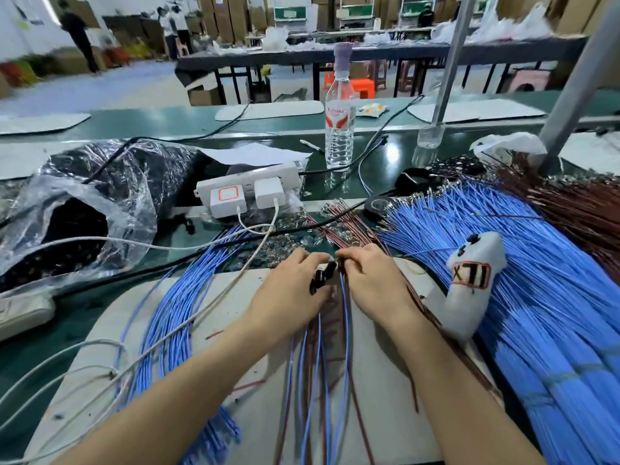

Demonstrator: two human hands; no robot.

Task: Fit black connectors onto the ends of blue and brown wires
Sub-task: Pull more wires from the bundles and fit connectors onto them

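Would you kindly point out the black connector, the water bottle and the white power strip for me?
black connector [322, 276]: head view, on its body between the two hands.
water bottle [339, 129]: head view, on its label.
white power strip [246, 184]: head view, on its top face above the plugged-in chargers.

The black connectors [322, 276] look like hard plastic with a slight gloss. The blue wires [550, 297] and brown wires [590, 209] wear smooth plastic insulation, and bright bare metal shows at their tips. The counter [40, 333] has a dark green, faintly shiny surface under a matt, scuffed pale mat [261, 407]. The bag [110, 196] is crinkled clear film, the bottle [339, 129] clear glossy plastic, and the power strip [248, 193] smooth white plastic.
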